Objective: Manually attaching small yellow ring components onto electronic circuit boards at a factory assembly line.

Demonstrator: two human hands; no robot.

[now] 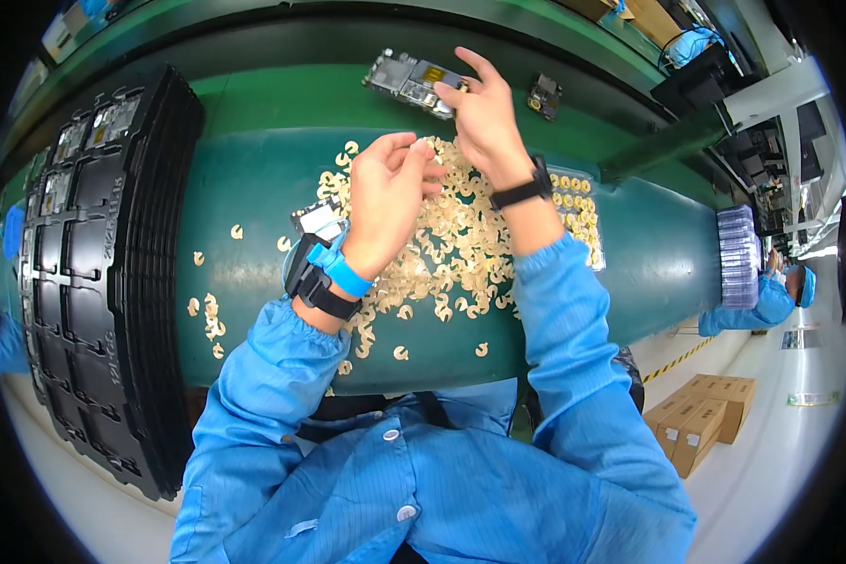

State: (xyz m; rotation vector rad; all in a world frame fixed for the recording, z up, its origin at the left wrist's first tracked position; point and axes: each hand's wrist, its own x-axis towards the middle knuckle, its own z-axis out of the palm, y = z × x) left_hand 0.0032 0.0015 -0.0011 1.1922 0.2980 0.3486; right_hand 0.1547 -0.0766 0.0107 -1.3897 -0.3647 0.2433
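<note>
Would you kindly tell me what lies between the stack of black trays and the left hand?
In the head view, green mat with a few loose cream C-shaped pieces lies between the black trays and the left hand.

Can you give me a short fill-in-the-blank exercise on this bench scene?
1. The right hand touches a circuit ____.
2. The left hand hovers over a pile of small pale ____-shaped pieces.
3. The stack of black trays lies to the person's ____.
4. Both sleeves are ____.

Missing: board; C; left; blue
</note>
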